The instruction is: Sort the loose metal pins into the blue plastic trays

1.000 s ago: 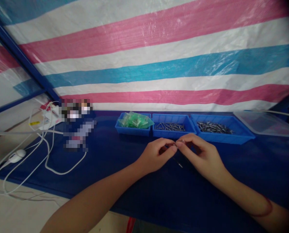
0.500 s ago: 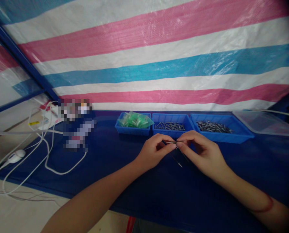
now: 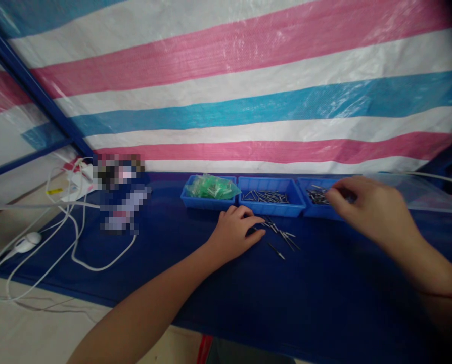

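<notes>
Thin metal pins (image 3: 282, 235) lie loose on the dark blue table, with a single pin (image 3: 276, 251) nearer the front. My left hand (image 3: 236, 231) rests beside them, thumb and fingers apart and nothing visible between them. Over the right blue bin (image 3: 320, 212) is my right hand (image 3: 373, 205), its fingers bent down at the metal pieces (image 3: 317, 195); its fingertips are partly hidden, so any held piece cannot be made out. The middle blue bin (image 3: 273, 208) holds more metal pins (image 3: 266, 196).
A left blue bin (image 3: 207, 203) holds green plastic bags (image 3: 213, 187). White cables (image 3: 74, 237) and a power strip (image 3: 78, 184) lie at the left. A clear plastic sheet (image 3: 426, 192) is at the right, and a striped sheet (image 3: 226, 101) hangs behind.
My right hand has moved right and up to the right bin. My left hand has opened and shifted slightly left. The loose pins between the hands now show on the table.
</notes>
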{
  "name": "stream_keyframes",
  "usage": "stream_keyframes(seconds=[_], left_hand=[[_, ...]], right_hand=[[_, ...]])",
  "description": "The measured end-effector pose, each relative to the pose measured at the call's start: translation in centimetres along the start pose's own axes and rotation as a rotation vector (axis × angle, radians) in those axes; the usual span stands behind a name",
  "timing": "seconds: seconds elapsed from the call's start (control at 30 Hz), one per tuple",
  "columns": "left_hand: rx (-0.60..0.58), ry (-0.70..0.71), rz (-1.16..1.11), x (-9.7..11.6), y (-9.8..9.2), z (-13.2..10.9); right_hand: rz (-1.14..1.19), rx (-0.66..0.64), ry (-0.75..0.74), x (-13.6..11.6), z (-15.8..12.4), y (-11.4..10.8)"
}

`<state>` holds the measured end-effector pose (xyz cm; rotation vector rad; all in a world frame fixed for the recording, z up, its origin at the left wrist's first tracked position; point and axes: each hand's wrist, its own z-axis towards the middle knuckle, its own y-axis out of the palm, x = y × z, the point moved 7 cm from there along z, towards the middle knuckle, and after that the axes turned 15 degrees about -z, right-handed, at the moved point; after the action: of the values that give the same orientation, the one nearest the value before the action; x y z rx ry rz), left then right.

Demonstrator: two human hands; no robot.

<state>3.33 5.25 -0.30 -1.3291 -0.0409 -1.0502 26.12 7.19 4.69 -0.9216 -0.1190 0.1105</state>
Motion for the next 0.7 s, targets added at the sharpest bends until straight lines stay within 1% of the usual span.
stream_keyframes(seconds=[0.07, 0.13, 0.2, 0.27, 0.33, 0.4, 0.47, 0.5, 0.57, 0.63, 0.7], left_hand=[[-0.050, -0.011, 0.044, -0.3, 0.4, -0.1], [-0.084, -0.016, 0.068, -0.4, 0.7, -0.1], [-0.105, -0.019, 0.080, -0.3, 0.8, -0.1], [-0.120, -0.023, 0.082, -0.2, 0.9, -0.1], [-0.126, -0.032, 0.083, -0.1, 0.9, -0.1], [-0.116, -0.041, 0.082, 0.0, 0.9, -0.1], [-0.085, -0.047, 0.076, 0.0, 0.6, 0.0], [-0.060, -0.050, 0.066, 0.1, 0.4, 0.0], [0.003, -0.056, 0.021, 0.2, -0.1, 0.2], [0.053, -0.042, -0.068, 0.4, -0.5, 0.3], [0.066, 0.007, -0.199, 0.8, -0.6, 0.5]], right_hand=[[-0.154, -0.077, 0.041, 1.9, 0.0, 1.0], [-0.267, -0.169, 0.073, 3.2, -0.2, 2.1], [-0.328, -0.236, 0.102, 3.7, -0.4, 2.6], [-0.342, -0.233, 0.122, 3.5, -0.4, 2.4], [-0.290, -0.159, 0.108, 2.4, -0.2, 1.5], [-0.181, -0.068, 0.064, 0.8, -0.1, 0.3], [-0.030, -0.018, -0.001, -1.0, -0.2, -0.5], [0.053, -0.014, -0.039, -2.0, -0.3, -0.7], [0.233, -0.054, -0.131, -4.1, -0.7, -0.8], [0.394, -0.144, -0.212, -6.1, -1.3, -0.4], [0.500, -0.231, -0.255, -7.8, -2.1, 0.0]])
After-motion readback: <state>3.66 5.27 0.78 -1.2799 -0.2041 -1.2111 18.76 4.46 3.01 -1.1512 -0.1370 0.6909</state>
